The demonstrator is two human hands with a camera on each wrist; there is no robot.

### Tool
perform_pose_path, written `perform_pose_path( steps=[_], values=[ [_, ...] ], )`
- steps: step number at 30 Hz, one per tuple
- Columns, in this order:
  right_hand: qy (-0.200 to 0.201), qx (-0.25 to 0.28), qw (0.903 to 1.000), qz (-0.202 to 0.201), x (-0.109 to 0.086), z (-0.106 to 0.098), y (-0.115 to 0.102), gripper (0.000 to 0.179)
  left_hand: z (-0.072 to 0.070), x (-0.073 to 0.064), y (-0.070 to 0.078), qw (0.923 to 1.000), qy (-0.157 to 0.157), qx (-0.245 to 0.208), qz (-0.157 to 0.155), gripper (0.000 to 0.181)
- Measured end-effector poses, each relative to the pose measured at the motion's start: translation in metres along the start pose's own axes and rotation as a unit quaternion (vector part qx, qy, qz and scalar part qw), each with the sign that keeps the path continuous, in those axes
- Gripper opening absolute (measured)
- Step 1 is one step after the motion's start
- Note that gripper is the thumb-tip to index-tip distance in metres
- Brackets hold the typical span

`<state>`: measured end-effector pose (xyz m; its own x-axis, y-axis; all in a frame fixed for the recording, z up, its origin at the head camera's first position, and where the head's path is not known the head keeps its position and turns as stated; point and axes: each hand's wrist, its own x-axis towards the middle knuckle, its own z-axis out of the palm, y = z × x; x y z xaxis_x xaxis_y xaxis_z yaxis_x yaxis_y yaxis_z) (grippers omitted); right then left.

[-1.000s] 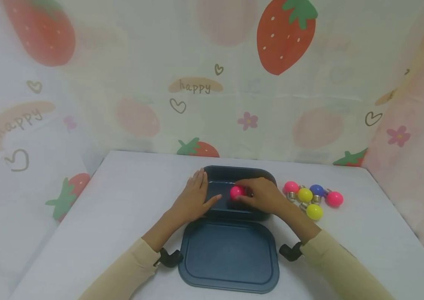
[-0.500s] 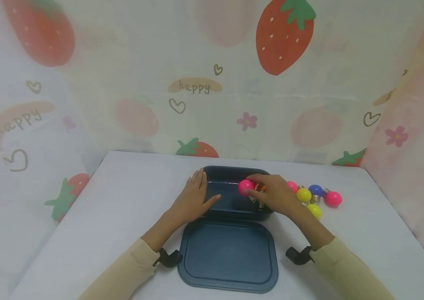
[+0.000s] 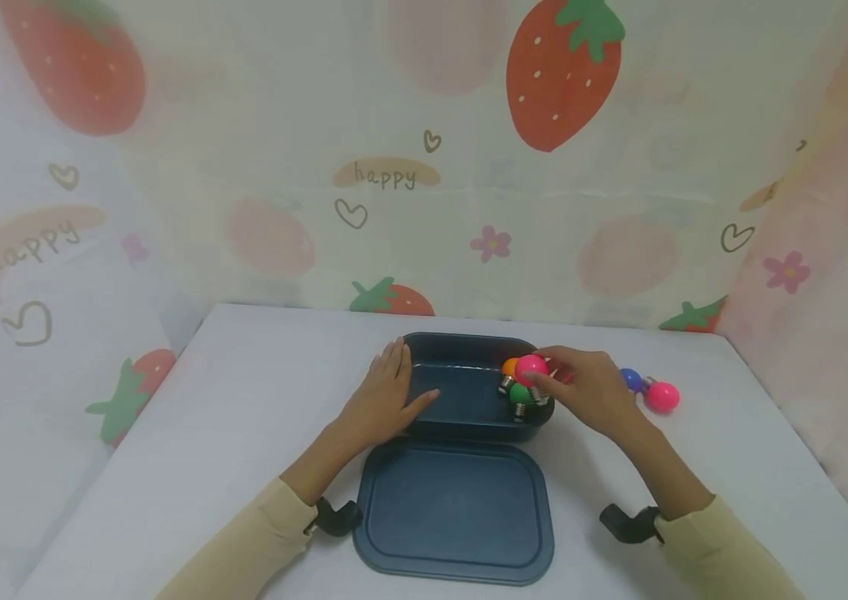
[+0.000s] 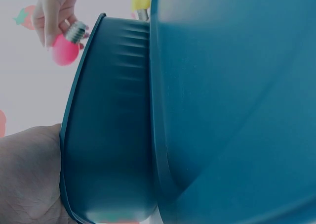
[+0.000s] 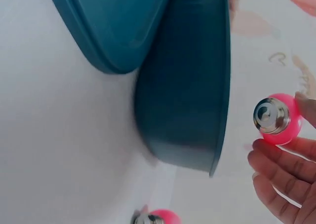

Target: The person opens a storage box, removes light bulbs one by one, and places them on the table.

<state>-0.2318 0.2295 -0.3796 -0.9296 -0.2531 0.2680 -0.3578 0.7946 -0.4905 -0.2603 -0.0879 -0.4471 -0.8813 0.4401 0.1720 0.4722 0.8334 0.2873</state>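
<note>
Muted, diffuse light spreads over the table point(image 3: 273, 375); a soft shadow lies beside the lid point(image 3: 454, 512), toward the table's right edge; a thin glint lines the box point(image 3: 446, 400) inside; the head view looks hazy; the left wrist view softens the pink bulb point(image 4: 65, 52).

The pink bulb point(image 3: 531, 369), glossy and round, is pinched in the right hand point(image 3: 581, 385) above the right end of the box point(image 3: 454, 396), its ribbed silver base tilted downward; the box, dark blue and open, sits upright, the left hand point(image 3: 382, 392) against its left side; inside, at the right end, lie an orange bulb point(image 3: 509, 367) and a green bulb point(image 3: 519, 393).
</note>
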Motion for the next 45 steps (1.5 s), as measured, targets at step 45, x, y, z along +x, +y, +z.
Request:
perform_pose_path(
  steps=[45],
  values=[
    [0.034,-0.061,0.9891,0.129,-0.069,-0.050,0.083,0.056,0.002,0.002,-0.004,1.0000,-0.004,0.003,0.001,0.092]
  ],
)
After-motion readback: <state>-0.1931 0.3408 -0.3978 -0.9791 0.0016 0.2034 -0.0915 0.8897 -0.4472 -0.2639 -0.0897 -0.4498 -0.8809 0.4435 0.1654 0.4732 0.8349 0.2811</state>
